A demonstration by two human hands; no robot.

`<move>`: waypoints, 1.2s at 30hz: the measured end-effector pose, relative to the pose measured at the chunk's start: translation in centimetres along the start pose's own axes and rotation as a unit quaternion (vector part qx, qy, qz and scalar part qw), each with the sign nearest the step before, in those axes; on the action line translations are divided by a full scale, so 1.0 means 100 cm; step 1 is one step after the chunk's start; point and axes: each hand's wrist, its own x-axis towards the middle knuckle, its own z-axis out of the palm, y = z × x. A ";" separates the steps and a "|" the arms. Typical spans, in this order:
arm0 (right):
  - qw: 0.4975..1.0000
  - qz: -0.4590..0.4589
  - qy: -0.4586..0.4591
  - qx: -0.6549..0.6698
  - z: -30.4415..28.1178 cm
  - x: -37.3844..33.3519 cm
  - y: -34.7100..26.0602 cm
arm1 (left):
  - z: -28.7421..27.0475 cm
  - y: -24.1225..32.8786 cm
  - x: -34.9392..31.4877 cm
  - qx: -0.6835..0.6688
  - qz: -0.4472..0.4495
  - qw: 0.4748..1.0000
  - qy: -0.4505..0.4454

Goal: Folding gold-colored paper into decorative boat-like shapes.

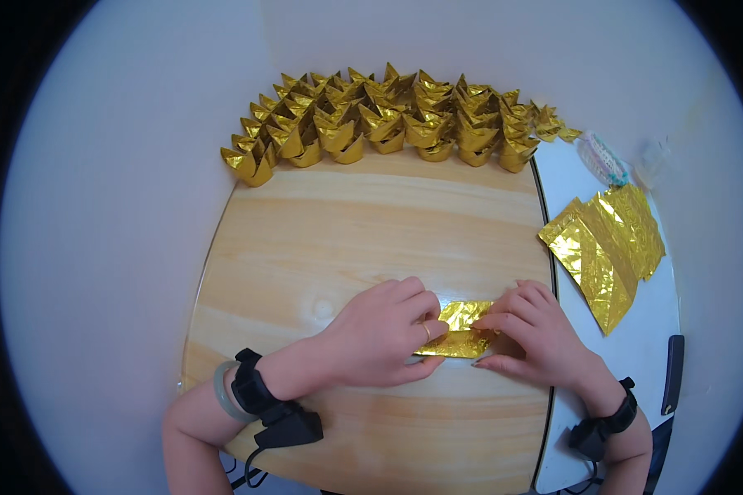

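A folded strip of shiny gold foil paper [462, 315] lies flat on the wooden table between my two hands. My left hand [388, 334] is closed at the strip's left end, its curled fingers and thumb on the paper. At the other end, my right hand [530, 330] pinches the foil with bent fingers on top and the thumb near the lower edge. A crease runs lengthwise along the strip. Parts of both ends are covered by my fingers.
Rows of folded gold paper ingots [380, 124] crowd the far edge of the wooden table [371, 223]. On the white surface to the right lie stacked gold foil sheets [590, 256], with a clear plastic packet [604, 158] beyond them. Walls stand behind and left.
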 end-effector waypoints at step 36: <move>0.979 0.200 0.005 0.049 0.008 0.016 -0.014 | 0.015 0.022 -0.009 -0.030 -0.137 0.990 0.031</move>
